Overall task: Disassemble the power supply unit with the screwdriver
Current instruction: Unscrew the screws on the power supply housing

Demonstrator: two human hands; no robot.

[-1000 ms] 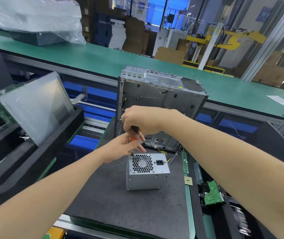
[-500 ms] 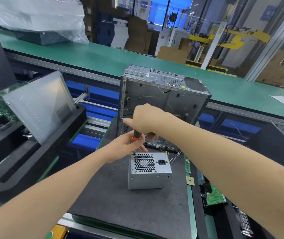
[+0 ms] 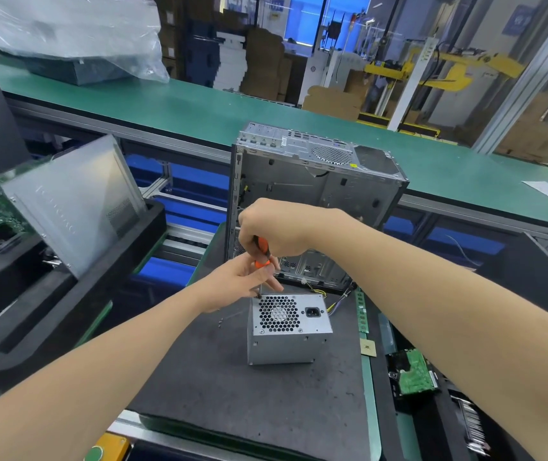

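Power supply unit (image 3: 287, 327) stands on the dark mat (image 3: 232, 400) of the table (image 3: 370, 410), fan grille and mains socket facing up, directly below the fingers of both hands. Right hand (image 3: 274, 227): fingers (image 3: 249, 232) curled tight round the orange-and-black handle of the screwdriver (image 3: 262, 252), gripping it from above. Left hand (image 3: 232, 284): fingers (image 3: 271, 281) closed in a pinch on the lower handle and shaft, just beneath the right-hand fingers; whether the two hands touch cannot be told. Screwdriver is held near upright, tip set on the unit's top face at its far left corner, immediately under the left-hand fingers. Coloured wires (image 3: 335, 302) trail from the unit's far side, below and right of the fingers. Open computer case (image 3: 315, 194) stands upright on the mat just behind the fingers. Small loose metal pieces (image 3: 221, 322) lie on the mat below and slightly left of the left-hand fingers, beside the unit. Green circuit board (image 3: 414, 377) lies well to the right of the fingers, nearer the person. Grey metal panel (image 3: 66, 201) leans in a black foam tray (image 3: 76, 294) well to the left of the fingers
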